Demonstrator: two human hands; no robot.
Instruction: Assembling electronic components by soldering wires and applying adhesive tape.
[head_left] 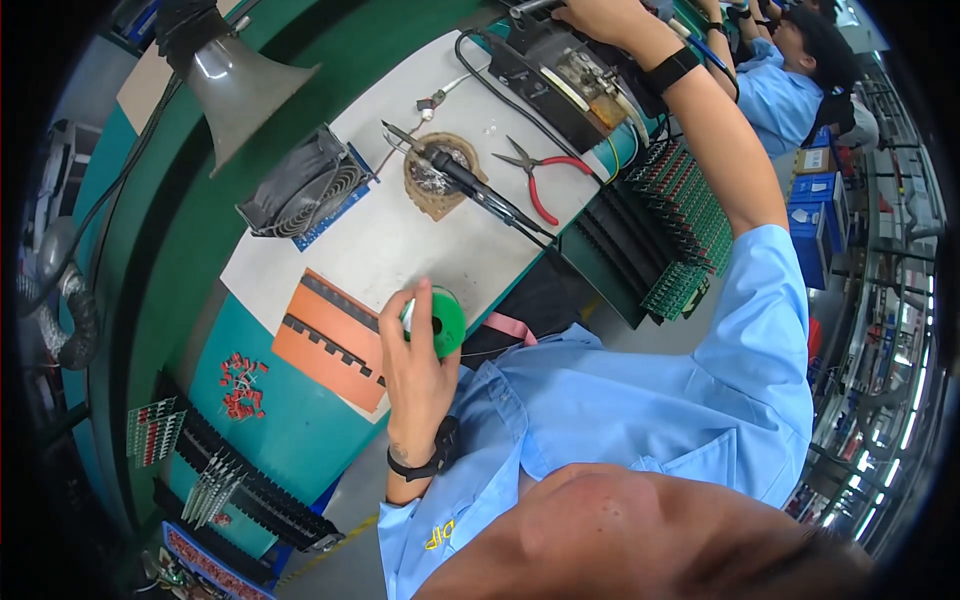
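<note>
My left hand (pixel 418 375) is wrapped round a green spool (pixel 448 322) that looks like solder wire, held at the near edge of the white work surface (pixel 370 240). My right hand (pixel 608 18) reaches to the far edge of the view, at the top of a black bench unit (pixel 560 80) with a metal mechanism. Its fingers are partly cut off, so their grip is unclear. Between the hands, a black soldering iron (pixel 455 172) and thin tweezers-like tools (pixel 510 212) lie across a round brown tip-cleaning dish (pixel 425 195). Red-handled pliers (pixel 540 175) rest open beside it.
An orange board with black slotted strips (pixel 330 340) lies left of the spool. Loose red components (pixel 243 385) sit on the teal mat. A small fan (pixel 310 190) and a grey extraction hood (pixel 235 85) stand at the left. Racks of green circuit boards (pixel 680 215) stand right; a co-worker (pixel 775 90) sits beyond.
</note>
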